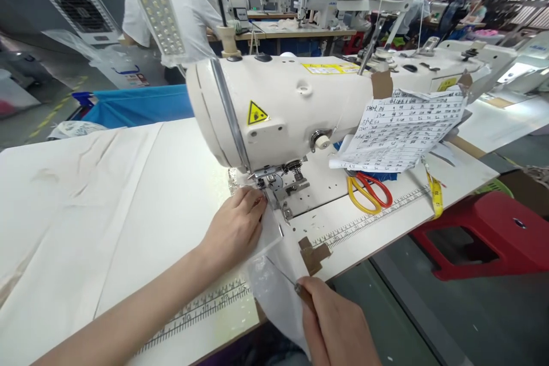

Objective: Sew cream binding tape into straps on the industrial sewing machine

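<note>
My left hand (238, 220) is beside the presser foot of a white sewing machine (283, 108), its fingers curled together on the edge of a thin white fabric (274, 289). That fabric runs from under the needle area down over the table's front edge. My right hand (334, 320) is closed around the handle of an awl (285, 273). Its thin metal shaft points up and left, lying across the fabric. The fingertips of my left hand partly hide the needle area.
Red and yellow-handled scissors (369, 193) lie right of the needle, under a handwritten paper sheet (398, 128). A yellow tape measure (435, 194) hangs over the table edge. A red stool (493, 234) stands at right. Behind the machine are a blue cloth bin (141, 106) and a person in white (193, 17).
</note>
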A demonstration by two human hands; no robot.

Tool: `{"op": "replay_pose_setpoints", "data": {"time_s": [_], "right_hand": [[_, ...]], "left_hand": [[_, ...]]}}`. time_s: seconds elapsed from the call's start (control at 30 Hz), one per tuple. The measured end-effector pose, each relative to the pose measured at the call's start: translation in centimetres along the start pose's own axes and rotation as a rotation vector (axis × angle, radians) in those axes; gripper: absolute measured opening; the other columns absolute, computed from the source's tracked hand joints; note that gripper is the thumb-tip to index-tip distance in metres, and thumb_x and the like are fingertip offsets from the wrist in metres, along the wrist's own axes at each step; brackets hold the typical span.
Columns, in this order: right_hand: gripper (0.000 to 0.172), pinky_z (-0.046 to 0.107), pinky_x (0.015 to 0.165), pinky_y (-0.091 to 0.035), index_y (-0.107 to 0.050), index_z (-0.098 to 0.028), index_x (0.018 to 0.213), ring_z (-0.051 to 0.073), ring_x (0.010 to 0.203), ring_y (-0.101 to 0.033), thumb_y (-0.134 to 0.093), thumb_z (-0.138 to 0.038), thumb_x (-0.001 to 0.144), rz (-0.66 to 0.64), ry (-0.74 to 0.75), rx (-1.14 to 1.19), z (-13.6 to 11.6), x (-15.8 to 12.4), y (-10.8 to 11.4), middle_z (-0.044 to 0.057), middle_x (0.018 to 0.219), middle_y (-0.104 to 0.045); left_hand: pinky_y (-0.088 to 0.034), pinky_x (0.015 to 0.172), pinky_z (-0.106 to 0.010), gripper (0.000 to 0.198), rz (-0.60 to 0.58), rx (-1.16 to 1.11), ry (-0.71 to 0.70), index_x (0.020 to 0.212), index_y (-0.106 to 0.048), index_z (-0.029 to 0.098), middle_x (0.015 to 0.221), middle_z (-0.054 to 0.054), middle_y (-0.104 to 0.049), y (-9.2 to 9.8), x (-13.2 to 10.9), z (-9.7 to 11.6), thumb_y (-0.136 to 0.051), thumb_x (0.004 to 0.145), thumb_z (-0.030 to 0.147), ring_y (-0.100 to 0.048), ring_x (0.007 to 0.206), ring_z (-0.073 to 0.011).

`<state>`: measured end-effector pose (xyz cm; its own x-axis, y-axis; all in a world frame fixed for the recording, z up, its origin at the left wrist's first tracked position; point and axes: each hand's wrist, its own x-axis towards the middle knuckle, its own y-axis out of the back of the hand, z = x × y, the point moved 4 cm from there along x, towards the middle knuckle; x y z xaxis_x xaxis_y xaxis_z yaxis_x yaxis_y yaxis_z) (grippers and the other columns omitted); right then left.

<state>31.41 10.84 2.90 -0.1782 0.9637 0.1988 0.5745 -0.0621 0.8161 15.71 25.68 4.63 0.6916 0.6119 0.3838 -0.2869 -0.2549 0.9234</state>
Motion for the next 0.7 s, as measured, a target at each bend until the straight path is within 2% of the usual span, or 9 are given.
{"op": "replay_pose_setpoints", "data": {"time_s": [0.2, 0.37, 0.57, 0.7], "right_hand": [[0.044, 0.029, 0.066, -0.057, -0.043, -0.02, 0.132, 0.021, 0.082, -0.075, -0.041, -0.005, 0.091, 0.035, 0.1, -0.02, 0.5, 0.1, 0.3, 0.006, 0.102, -0.074], [0.042, 0.029, 0.066, -0.058, -0.044, -0.019, 0.132, 0.021, 0.084, -0.075, -0.039, -0.004, 0.092, 0.027, 0.1, -0.027, 0.5, 0.1, 0.2, 0.006, 0.104, -0.075], [0.036, 0.031, 0.061, -0.058, -0.05, -0.015, 0.124, 0.024, 0.075, -0.076, -0.04, -0.005, 0.092, 0.092, 0.124, -0.1, -0.4, 1.5, 1.0, 0.008, 0.096, -0.076], [0.032, 0.031, 0.056, -0.056, -0.053, -0.016, 0.118, 0.023, 0.072, -0.076, -0.038, -0.005, 0.092, 0.067, 0.095, -0.127, -0.5, 2.2, 1.1, 0.007, 0.091, -0.076]], "left_hand": [[-0.056, 0.1, -0.048, 0.044, 0.023, 0.004, -0.024, 0.126, -0.064, -0.002, 0.126, -0.018, -0.067, -0.2, -1.1, 0.6, -0.035, 0.098, 0.016, -0.057, 0.121, -0.03], [-0.057, 0.096, -0.047, 0.047, 0.023, 0.035, -0.032, 0.126, -0.065, 0.001, 0.127, -0.015, -0.069, -0.2, -1.2, 0.3, -0.031, 0.098, 0.018, -0.06, 0.119, -0.0294], [-0.053, 0.103, -0.048, 0.049, -0.013, 0.032, -0.003, 0.131, -0.061, 0.001, 0.134, -0.015, -0.065, -0.9, -1.3, -0.2, -0.03, 0.099, 0.021, -0.056, 0.127, -0.0299], [-0.05, 0.106, -0.048, 0.05, -0.037, 0.026, -0.015, 0.135, -0.057, 0.0, 0.138, -0.017, -0.06, -0.9, -1.5, -0.2, -0.03, 0.099, 0.023, -0.051, 0.131, -0.0305]]}}
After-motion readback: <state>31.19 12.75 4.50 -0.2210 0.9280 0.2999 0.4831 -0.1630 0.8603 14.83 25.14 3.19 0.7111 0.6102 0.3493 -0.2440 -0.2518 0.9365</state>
